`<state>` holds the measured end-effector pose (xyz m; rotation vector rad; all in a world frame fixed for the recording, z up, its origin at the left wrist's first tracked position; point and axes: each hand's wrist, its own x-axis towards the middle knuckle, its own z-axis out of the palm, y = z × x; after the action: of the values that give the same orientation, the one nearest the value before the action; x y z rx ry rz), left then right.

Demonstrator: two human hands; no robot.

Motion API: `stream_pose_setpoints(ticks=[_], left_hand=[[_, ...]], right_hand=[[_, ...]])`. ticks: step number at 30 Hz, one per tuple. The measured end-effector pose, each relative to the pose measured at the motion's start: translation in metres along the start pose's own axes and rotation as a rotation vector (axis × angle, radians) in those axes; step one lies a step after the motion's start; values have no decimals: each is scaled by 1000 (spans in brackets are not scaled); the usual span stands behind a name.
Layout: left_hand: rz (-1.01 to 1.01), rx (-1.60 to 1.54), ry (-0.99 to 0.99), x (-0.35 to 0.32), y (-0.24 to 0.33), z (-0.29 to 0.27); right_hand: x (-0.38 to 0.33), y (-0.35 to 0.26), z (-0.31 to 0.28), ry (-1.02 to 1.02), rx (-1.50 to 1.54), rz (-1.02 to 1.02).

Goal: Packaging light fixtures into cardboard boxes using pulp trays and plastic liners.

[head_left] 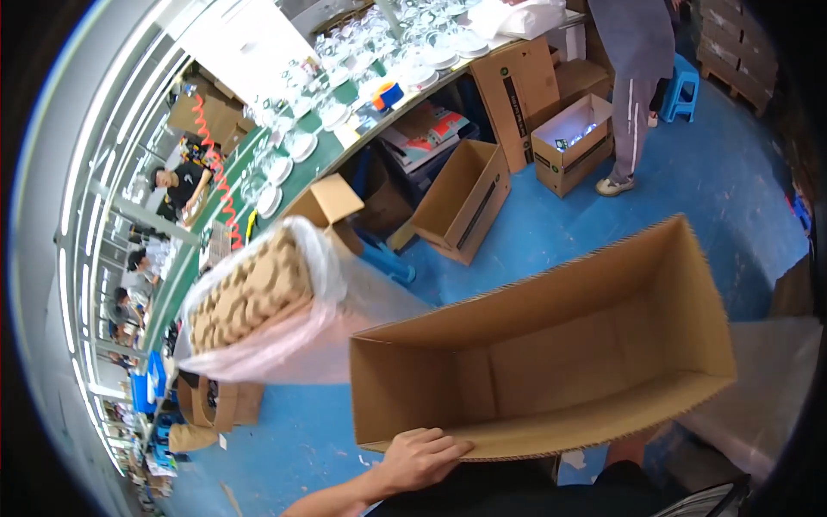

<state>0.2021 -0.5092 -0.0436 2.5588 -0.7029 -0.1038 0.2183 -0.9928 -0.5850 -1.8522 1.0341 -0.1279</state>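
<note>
A large open cardboard box, bare inside, is tilted toward me right in front of my body. My left hand is closed over its near rim, close to the left corner, with the fingers curled onto the inner side. My right hand does not show; a patch of skin appears below the box's near edge, but I cannot tell whether it belongs to that arm. Just left of the box stands a clear plastic bag, open at the top, holding stacked brown molded pulp trays.
A long green workbench at the upper left carries many clear and white round parts and an orange-blue tape roll. On the blue floor are another open carton, a carton with small items and a blue stool. A person stands beside them.
</note>
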Motion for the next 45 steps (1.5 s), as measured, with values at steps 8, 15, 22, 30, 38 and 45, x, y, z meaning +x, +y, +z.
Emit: stream_pose_setpoints(ticks=[8,15,22,30,38,45], left_hand=[[32,67,28,227,-140,-1],[-82,221,236,320,-288,9],[-199,341,277,343,-454,8],[-456,250,222,323,-601,18],[-715,120,154,316,-623,27],[-789,-206,717,275,-514,-117]], right_hand=[[52,-71,170,368,58,48],[49,-104,253,179,171,101],[45,-249,296,-425,-66,518],[33,-528,354,-675,-99,3],[-58,-764,510,-1135,-351,-807],[-67,-790,625,-1391,-721,-1756]])
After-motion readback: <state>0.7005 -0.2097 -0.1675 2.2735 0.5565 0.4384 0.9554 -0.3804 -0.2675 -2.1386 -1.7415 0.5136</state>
